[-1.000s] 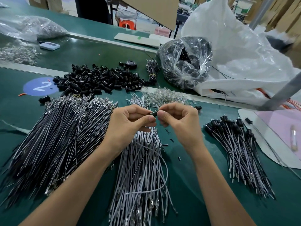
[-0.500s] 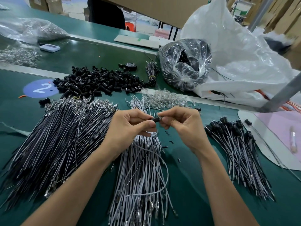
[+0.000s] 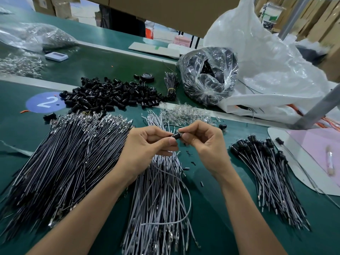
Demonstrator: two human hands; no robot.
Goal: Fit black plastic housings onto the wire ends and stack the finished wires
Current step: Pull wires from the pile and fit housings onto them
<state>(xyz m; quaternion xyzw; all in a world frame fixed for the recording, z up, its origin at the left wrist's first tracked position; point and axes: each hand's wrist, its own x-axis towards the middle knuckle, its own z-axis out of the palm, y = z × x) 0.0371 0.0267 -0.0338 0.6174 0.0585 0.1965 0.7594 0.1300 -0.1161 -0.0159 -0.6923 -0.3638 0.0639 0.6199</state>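
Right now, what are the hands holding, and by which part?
A black housing: the left hand pinches one end, the right hand the other.

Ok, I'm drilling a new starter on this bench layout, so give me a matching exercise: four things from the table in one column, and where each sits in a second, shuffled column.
Things
1. loose black housings
2. finished wires
3. grey-white wires
4. housing being fitted

Places
A. pinched between the left hand and the right hand
B. heaped beside the blue sticker marked 2
C. piled to the right of the right hand
D. bundled beneath both hands

Pairs: 1-B, 2-C, 3-D, 4-A
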